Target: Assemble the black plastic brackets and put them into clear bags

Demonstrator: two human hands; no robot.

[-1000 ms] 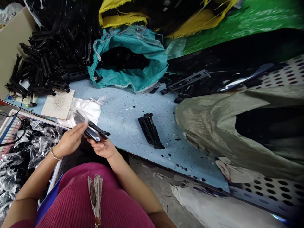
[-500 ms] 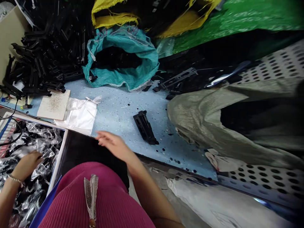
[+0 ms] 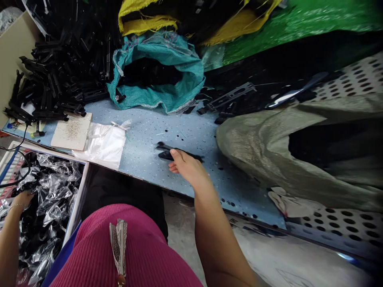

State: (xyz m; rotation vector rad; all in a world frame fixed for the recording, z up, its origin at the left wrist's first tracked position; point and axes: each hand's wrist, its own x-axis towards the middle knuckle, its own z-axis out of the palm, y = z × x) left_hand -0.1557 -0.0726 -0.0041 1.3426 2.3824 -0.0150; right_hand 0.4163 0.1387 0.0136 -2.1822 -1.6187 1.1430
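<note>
My right hand [image 3: 188, 169] reaches out over the blue speckled table [image 3: 143, 135] and closes on a long black plastic part [image 3: 164, 154]. The part lies low on the table, and its ends stick out on both sides of my fingers. My left hand [image 3: 21, 198] is down at the far left in a white-rimmed bin [image 3: 80, 191] full of black parts wrapped in clear plastic bags [image 3: 54, 187]. Its fingers are buried among the bags, so I cannot see whether they hold anything.
A heap of loose black plastic parts [image 3: 60, 71] fills the back left. Beside it are an open teal sack [image 3: 161, 71], a white plastic bag [image 3: 103, 143] and a beige card [image 3: 72, 130]. A large grey-green sack [image 3: 269, 147] crowds the right, above perforated metal [image 3: 344, 227].
A second ago both hands held a bagged black part. My left hand carried it into the bin and stayed there. My right hand reached forward and took hold of the part on the table.
</note>
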